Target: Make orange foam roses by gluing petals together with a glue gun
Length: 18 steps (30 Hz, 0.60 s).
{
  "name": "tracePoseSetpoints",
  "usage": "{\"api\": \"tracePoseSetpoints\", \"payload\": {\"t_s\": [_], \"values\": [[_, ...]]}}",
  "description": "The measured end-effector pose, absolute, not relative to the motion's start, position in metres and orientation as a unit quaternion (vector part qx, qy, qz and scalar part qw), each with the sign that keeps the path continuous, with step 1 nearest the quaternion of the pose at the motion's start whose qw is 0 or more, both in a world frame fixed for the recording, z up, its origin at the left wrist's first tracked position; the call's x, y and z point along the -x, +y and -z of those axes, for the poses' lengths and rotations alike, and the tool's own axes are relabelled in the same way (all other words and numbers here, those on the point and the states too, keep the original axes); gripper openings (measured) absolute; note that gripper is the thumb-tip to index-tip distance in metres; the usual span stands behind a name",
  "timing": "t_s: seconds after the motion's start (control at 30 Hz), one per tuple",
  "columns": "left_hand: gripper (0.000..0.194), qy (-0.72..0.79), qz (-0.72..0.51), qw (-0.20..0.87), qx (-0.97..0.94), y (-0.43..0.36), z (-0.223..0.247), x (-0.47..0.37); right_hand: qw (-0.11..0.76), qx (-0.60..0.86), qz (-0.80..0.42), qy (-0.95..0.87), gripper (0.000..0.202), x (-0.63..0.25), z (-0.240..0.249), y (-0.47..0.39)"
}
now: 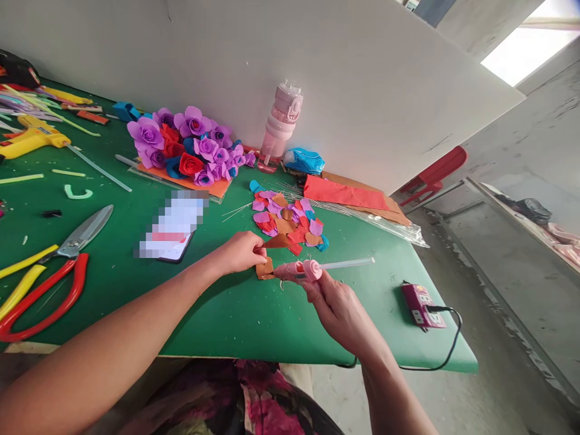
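My left hand (242, 252) pinches a folded brown paper petal (277, 241) between thumb and fingertips. Just below those fingers is a second brown paper piece (264, 270); whether the fingers also touch it I cannot tell. In my right hand (338, 305) is a pink hot glue gun (299, 270), its nozzle pointing left at the lower brown piece. A translucent glue stick (347, 263) sticks out of its back end. Behind both hands lies a pile of cut paper petals (290, 220) in purple, red, brown and blue.
Purple and red paper flowers (194, 145) sit at the back left. A phone (174, 226) lies by my left forearm, with large scissors (67, 254) and a yellow glue gun (38, 138) further left. A pink bottle (281, 127) stands against the partition. A corded power box (422, 305) is at right.
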<state>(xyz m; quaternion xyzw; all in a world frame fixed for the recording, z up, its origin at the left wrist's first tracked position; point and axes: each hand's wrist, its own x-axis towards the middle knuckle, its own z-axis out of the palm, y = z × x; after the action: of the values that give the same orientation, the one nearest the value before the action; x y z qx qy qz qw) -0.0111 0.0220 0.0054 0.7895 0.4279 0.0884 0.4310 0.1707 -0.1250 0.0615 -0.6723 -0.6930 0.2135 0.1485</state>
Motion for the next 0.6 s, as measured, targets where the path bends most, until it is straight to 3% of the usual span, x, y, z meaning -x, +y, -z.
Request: {"api": "tracePoseSetpoints", "payload": {"t_s": [0.3,0.6], "values": [[0.01,0.429,-0.087,0.435,-0.787,0.022,-0.005,0.011,0.182,0.671,-0.228,-0.682,0.031,-0.174,-0.075,-0.127],[0.01,0.429,-0.088,0.432,-0.788,0.022,-0.004,0.011,0.154,0.672,-0.229,-0.687,0.028,-0.171,-0.061,-0.124]]}}
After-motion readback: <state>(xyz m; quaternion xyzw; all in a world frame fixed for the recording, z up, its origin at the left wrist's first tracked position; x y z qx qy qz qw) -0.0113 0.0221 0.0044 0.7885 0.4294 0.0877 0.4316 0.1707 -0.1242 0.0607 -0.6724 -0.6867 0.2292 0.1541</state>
